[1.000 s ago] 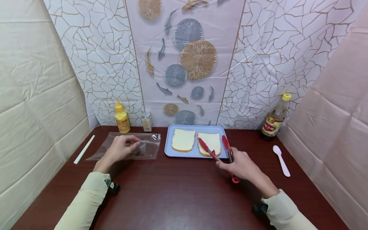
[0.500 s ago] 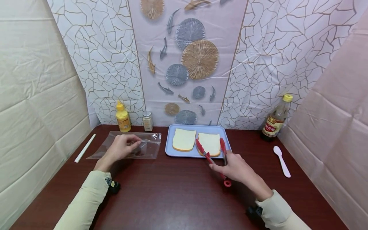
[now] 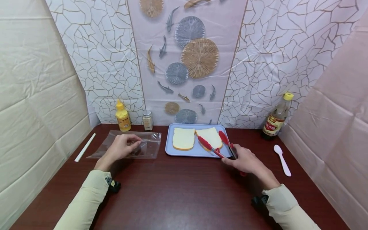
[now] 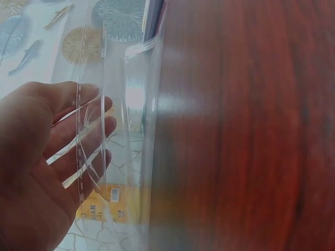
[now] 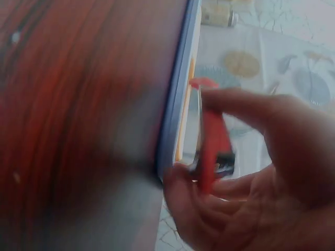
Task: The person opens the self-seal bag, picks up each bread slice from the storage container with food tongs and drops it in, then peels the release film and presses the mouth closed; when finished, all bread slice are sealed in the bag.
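My left hand pinches the upper film of a clear plastic bag lying on the table. In the left wrist view the fingers show through the film, thumb on the near side. With my right hand I grip red-tipped tongs, their arms spread on either side of the right bread slice. That slice sits turned askew on the blue tray, its upper left corner right at the left slice. The right wrist view is blurred; the tongs show between thumb and fingers.
Behind the bag stand a yellow squeeze bottle and a small seasoning jar. A white stick-like item lies at the left. At the right are a dark sauce bottle and a white spoon. A patterned cloth backs the table.
The right slice has turned and shifted away from me, toward the left slice. My right hand with the tongs moved left, then back right and forward. The left hand keeps its place.
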`<state>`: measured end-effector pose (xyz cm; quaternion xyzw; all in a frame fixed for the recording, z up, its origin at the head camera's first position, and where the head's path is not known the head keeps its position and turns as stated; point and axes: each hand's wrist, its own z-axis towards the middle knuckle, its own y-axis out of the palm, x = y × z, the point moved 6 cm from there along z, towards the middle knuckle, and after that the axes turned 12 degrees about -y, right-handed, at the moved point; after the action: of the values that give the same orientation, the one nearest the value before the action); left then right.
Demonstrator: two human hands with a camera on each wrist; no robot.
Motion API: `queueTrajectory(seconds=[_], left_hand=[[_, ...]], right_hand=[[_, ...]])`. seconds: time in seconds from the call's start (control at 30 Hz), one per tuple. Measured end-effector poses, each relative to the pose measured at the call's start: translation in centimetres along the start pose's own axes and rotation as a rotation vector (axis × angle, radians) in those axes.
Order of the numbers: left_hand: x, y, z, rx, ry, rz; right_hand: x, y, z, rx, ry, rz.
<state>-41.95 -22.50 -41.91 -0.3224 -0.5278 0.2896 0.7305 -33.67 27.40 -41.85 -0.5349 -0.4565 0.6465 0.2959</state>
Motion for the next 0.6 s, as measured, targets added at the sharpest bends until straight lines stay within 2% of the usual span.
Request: queueTrajectory(seconds=[0.13,0.33,0.5,0.6], left_hand=[[0.0,0.0,0.0,-0.001,-0.001,0.0],[0.0,0.1,0.1,-0.004,0.007,0.0],[0.0,0.1,0.1,-0.008,0.014,0.005],[0.0,0.2,0.0,-0.005,0.009,0.003]], right_hand=[[-0.6,0.3,0.1,0.011,-0.03,0.061],[-1.6,0.6,0.2,0.053,-0.058,0.024],[-1.0,0.9,0.3,0.055,-0.023,0.003],[-0.3,1.2,0.6,0.031,0.01,0.047]])
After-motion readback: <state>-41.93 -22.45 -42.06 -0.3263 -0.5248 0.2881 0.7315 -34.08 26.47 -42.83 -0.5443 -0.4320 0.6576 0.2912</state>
